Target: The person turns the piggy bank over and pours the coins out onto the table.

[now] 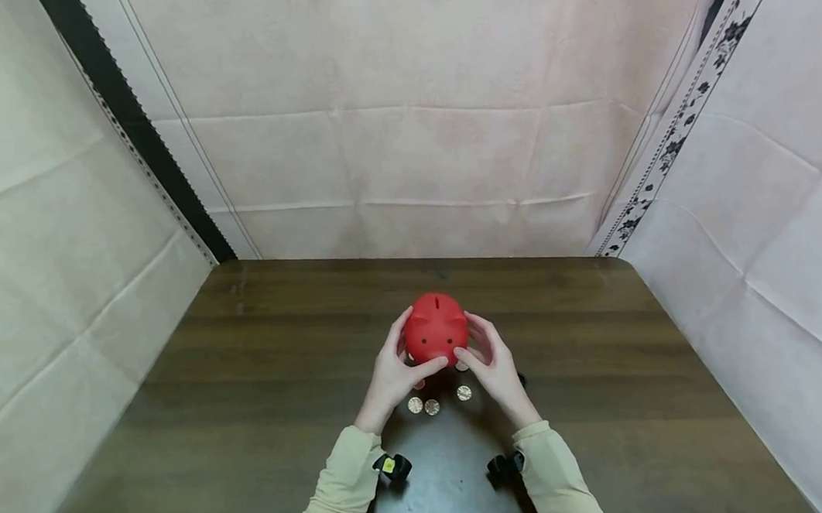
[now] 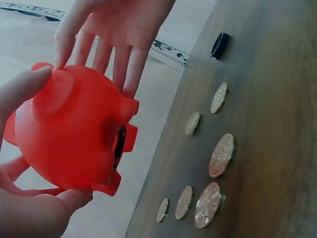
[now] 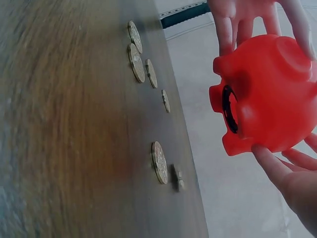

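A red piggy bank [image 1: 437,329] with a coin slot on top is held above the table between both hands. My left hand [image 1: 396,370] grips its left side, thumb across the front. On the other side my right hand [image 1: 489,365] grips it, thumb near the snout. The wrist views show the round hole in its underside, with a dark rim [image 3: 229,109] and no cover over it. Several coins, among them a large coin [image 2: 221,155], lie on the table below the bank. A small black cap [image 2: 220,45] lies beyond the coins, mostly hidden by my right hand in the head view.
The brown wooden table [image 1: 252,420] has its far edge against a hanging white cloth [image 1: 392,157]. More cloth hangs along the left and right sides. A dark wrist camera [image 1: 394,466] sits at the left cuff, another dark device [image 1: 503,467] at the right.
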Tool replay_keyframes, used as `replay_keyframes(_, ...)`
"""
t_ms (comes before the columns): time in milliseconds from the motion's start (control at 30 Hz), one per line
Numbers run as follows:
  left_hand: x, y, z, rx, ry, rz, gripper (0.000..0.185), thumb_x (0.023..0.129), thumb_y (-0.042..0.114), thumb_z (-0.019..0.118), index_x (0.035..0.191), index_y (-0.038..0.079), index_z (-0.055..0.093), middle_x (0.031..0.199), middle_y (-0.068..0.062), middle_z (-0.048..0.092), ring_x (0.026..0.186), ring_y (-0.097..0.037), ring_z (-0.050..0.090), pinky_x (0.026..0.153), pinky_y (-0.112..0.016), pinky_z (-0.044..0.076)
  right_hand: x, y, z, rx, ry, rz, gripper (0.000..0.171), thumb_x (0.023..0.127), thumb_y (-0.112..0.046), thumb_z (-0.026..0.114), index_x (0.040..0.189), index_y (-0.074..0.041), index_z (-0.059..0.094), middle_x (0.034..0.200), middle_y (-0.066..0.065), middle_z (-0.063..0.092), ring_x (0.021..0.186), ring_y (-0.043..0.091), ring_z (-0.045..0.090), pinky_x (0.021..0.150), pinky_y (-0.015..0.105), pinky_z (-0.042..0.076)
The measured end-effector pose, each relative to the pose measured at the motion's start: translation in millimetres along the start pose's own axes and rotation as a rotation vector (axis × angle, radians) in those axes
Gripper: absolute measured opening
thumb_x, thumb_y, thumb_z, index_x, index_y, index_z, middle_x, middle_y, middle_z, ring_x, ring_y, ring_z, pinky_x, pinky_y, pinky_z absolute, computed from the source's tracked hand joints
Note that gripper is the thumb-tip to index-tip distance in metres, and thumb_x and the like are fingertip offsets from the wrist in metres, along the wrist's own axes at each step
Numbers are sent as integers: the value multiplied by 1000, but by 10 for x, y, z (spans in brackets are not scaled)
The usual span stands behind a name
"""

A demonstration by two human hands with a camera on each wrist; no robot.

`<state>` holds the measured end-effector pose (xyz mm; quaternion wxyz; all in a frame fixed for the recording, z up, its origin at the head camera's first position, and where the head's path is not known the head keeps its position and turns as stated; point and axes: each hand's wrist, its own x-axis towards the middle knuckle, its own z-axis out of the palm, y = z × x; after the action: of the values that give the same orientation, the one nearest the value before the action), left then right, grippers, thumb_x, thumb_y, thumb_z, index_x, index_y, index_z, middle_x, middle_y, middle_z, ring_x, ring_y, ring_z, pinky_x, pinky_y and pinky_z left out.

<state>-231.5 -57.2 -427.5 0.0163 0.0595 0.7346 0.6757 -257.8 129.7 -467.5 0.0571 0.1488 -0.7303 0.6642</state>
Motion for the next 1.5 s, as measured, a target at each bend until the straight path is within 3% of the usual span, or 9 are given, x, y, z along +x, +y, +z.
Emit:
replay_keyframes(200,-36,-49,7,2,-18,-26,87,80,13,78,151,23,30,150,-11,41,130,-36,47,80,-44,59,-59,45,-60,19,-39,3,62,88,1,66,143,-3,39,148,21,42,136,39,43,95,17,50)
replay_keyframes(433,-47,-1,-5,6,-48,57,83,80,9,77,151,18,34,151,-11,41,137,-36,43,108,-51,42,-57,29,-199,5,-79,-10,66,88,-4,68,146,-13,38,148,14,44,136,34,43,98,18,48)
replay_keyframes(700,-77,20,7,13,-63,44,81,81,9,76,150,21,35,149,-11,44,131,-37,48,97,-48,52,-81,1,-251,-1,-98,-20,66,88,-6,68,147,-12,38,149,13,42,138,33,42,99,21,48)
replay_keyframes(1033,-101,-23,25,-2,-61,39,80,82,9,76,150,20,36,149,-12,45,130,-37,49,101,-50,48,-125,33,-213,-12,-73,3,67,88,-5,68,147,-11,38,149,14,43,137,33,43,99,20,48)
replay_keyframes(1167,-104,-86,13,-19,-72,15,80,83,10,75,151,21,34,150,-12,44,130,-38,49,103,-50,47,-146,54,-185,-31,-65,3,66,88,-5,68,147,-10,38,149,16,43,137,34,43,100,24,48)
replay_keyframes(1367,-37,-360,23,-22,-71,-1,82,83,14,76,151,28,32,150,-10,43,129,-37,50,102,-48,49,-177,88,-166,-42,-68,-5,65,89,-5,67,147,-9,38,150,18,41,139,37,40,103,40,47)
replay_keyframes(1500,-18,-462,25,-26,-68,21,80,82,16,77,148,34,35,150,-5,43,129,-33,51,100,-45,51,-201,97,-177,-34,-61,-6,64,89,-6,68,147,-9,40,150,17,43,138,36,42,102,34,49)
